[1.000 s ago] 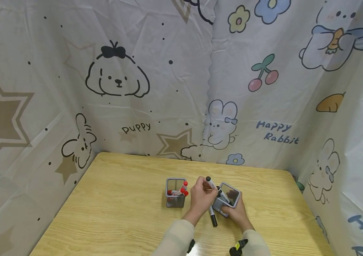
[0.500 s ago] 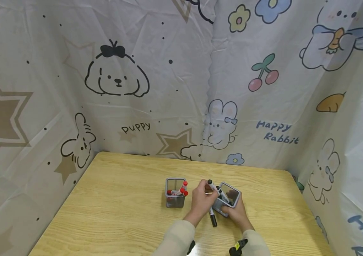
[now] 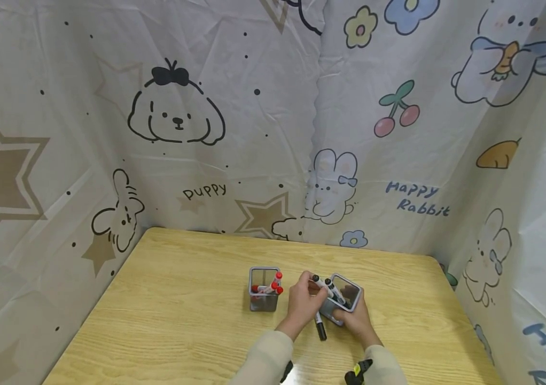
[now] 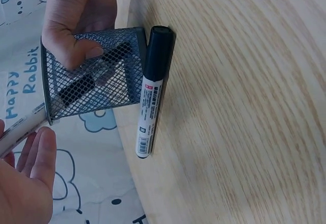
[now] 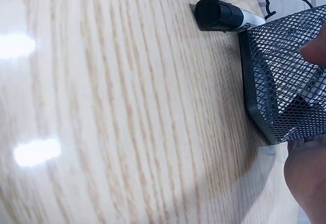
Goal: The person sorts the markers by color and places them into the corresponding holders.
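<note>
My left hand [image 3: 304,302] pinches a white marker [image 4: 25,127] with a black end. The marker slants into the mouth of a grey mesh pen holder [image 4: 122,89]. My right hand [image 3: 358,321] grips this holder around its side and keeps it tilted toward the left hand, with the thumb pressed on the mesh. Another black-and-white marker [image 3: 334,292] leans inside it. Beside the holder's base, a marker with a black cap [image 4: 158,56] lies on the table. In the right wrist view, only part of the right hand shows beside the mesh.
A second mesh pen holder [image 3: 263,305] stands upright left of my hands, with several red-capped markers [image 3: 268,289] in it. The wooden table [image 3: 181,299] meets a printed cloth [image 3: 196,160] at its back and sides.
My left hand has moved slightly down and right, lowering the marker further into the tilted pen holder. The right hand and its holder stay in place.
</note>
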A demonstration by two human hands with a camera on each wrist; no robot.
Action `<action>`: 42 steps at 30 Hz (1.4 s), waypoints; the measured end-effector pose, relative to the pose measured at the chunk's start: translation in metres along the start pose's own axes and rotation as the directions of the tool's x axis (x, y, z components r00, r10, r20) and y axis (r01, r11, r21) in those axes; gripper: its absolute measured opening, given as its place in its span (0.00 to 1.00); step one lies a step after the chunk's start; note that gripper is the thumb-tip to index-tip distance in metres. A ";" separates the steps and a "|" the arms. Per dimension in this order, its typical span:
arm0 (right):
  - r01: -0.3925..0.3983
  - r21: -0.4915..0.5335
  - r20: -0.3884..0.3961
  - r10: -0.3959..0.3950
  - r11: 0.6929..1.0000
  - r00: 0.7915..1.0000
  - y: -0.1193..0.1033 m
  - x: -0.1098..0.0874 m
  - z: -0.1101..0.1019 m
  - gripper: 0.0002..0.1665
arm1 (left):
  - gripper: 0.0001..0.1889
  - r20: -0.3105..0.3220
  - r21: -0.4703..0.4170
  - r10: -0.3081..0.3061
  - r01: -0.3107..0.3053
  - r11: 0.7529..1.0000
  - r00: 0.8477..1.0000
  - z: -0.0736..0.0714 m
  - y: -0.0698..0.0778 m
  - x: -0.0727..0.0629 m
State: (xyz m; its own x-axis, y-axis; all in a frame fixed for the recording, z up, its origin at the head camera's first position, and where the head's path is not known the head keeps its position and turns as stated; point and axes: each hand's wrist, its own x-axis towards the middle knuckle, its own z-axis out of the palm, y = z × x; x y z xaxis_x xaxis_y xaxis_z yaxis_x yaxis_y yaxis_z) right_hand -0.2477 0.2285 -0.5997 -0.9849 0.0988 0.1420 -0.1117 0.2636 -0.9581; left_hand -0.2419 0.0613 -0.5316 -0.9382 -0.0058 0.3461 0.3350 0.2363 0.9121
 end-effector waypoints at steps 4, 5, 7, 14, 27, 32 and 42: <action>0.007 0.005 -0.001 -0.007 1.000 1.000 0.001 0.001 0.000 0.48 | 0.07 0.018 0.007 -0.015 0.015 1.000 1.000 0.000 -0.001 0.000; 0.005 0.008 -0.001 -0.005 1.000 1.000 0.002 0.001 0.000 0.48 | 0.07 0.022 0.009 -0.024 0.023 1.000 0.999 0.000 -0.001 0.000; 0.003 0.015 0.002 -0.003 1.000 1.000 0.002 0.001 0.001 0.48 | 0.08 0.027 0.014 -0.038 0.038 0.999 0.999 0.001 -0.001 0.001; -0.004 0.009 0.009 0.004 1.000 1.000 0.005 0.001 0.000 0.48 | 0.11 0.031 0.040 -0.088 0.086 0.995 0.996 0.001 -0.003 0.000; -0.016 -0.021 0.008 0.016 1.000 1.000 0.004 0.002 -0.004 0.47 | 0.08 0.036 0.076 -0.119 0.116 0.990 0.992 0.003 -0.005 0.004; -0.037 -0.002 0.023 0.037 0.999 0.999 -0.016 -0.005 -0.003 0.47 | 0.07 0.083 0.117 -0.153 0.143 0.983 0.985 0.004 -0.007 0.004; -0.033 0.003 0.026 0.033 0.999 0.999 -0.036 -0.013 0.000 0.47 | 0.08 0.111 0.161 -0.176 0.157 0.974 0.978 0.007 -0.008 0.004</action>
State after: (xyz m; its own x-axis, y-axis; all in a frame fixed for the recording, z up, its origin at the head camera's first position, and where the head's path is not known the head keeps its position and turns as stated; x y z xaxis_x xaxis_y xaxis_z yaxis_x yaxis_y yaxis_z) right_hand -0.2308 0.2180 -0.5670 -0.9912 0.0824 0.1034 -0.0790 0.2574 -0.9631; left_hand -0.2485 0.0660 -0.5390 -0.9862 0.0608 0.1540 0.1655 0.3857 0.9077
